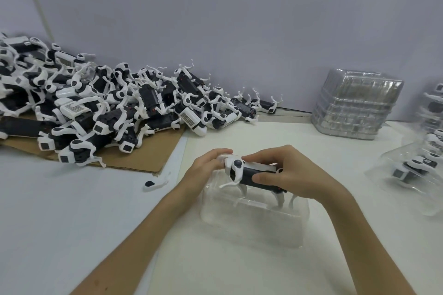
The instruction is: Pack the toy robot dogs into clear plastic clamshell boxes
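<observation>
A black-and-white toy robot dog (242,173) stands upright with its legs down in an open clear clamshell box (254,225) near the middle of the table. My left hand (206,170) grips the dog's head end. My right hand (285,172) holds its body, thumb on the near side and fingers curled over the back. A big heap of loose toy dogs (100,105) lies at the back left, partly on brown cardboard (134,158).
A stack of empty clear clamshells (357,105) stands at the back right. Packed clamshells with dogs (414,170) sit at the right edge. A loose white leg piece (154,184) lies on the table left of my hands. A grey wall (239,19) closes the back.
</observation>
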### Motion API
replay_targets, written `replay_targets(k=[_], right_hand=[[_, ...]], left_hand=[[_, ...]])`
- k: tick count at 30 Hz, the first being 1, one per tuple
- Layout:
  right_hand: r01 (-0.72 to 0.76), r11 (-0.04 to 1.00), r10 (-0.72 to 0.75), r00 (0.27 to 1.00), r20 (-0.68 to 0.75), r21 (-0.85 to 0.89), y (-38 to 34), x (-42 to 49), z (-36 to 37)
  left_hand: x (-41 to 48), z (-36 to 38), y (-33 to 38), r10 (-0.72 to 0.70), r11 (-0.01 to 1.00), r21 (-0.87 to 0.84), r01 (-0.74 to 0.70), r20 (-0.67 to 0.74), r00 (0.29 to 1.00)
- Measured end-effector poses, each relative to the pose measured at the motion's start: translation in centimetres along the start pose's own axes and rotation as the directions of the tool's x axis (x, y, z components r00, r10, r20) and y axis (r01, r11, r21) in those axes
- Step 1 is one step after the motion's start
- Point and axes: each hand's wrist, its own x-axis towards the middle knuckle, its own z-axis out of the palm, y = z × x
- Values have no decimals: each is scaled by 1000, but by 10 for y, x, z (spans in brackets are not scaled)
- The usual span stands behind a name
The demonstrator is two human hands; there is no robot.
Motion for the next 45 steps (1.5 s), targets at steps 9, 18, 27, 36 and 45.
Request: replay_targets(k=[9,18,27,36,45], right_hand=[[31,917,-15,999,45,-397,-8,0,11],[190,940,-302,848,-435,-282,-1,-16,28],[-226,883,398,825,-401,412,34,-18,-4],[-81,906,176,965,-196,415,44,-19,-5],[-12,884,189,923,-335,468,44,-20,-8]], left_hand=[[-1,2,-1,-1,1000,21,1,15,1000],[-4,-4,-2,-97,991,98,87,109,989],[-4,-1,4,294,955,112,-276,-198,935],[-3,3,2,162,985,108,-135,-297,941],[0,-14,-2,-34,986,-155,60,162,986]])
